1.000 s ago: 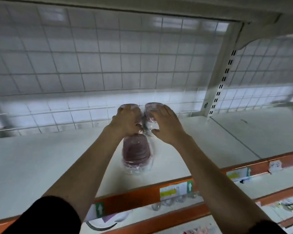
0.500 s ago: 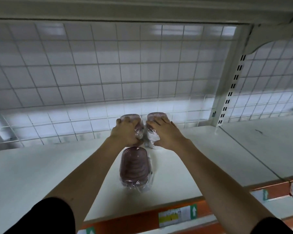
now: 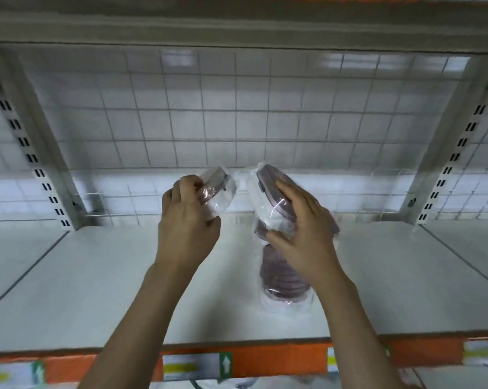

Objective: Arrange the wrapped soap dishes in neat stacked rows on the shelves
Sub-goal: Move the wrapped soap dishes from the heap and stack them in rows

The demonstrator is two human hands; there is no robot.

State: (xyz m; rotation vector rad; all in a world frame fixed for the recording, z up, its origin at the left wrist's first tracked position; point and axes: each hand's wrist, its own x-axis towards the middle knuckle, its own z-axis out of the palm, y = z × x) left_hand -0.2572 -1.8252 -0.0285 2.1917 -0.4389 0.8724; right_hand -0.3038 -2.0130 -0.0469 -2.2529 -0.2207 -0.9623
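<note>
Two purple soap dishes in clear plastic wrap are held up above the white shelf (image 3: 97,276). My left hand (image 3: 186,228) grips one wrapped dish (image 3: 216,183), tilted, with the fingers curled over its near end. My right hand (image 3: 304,226) holds the other wrapped dish (image 3: 271,189), also tilted, fingers on its top and thumb below. A third wrapped dish (image 3: 279,279) lies flat on the shelf just under my right hand, partly hidden by that wrist.
A white wire grid (image 3: 237,122) backs the shelf. Slotted uprights stand at the left (image 3: 32,155) and right (image 3: 447,169). An orange price rail (image 3: 279,360) with labels runs along the shelf's front edge. Another shelf sits overhead.
Both hands have lifted their dishes off the shelf and drawn them apart and tilted. The view has shifted left, so the dish lying flat now sits under my right hand.
</note>
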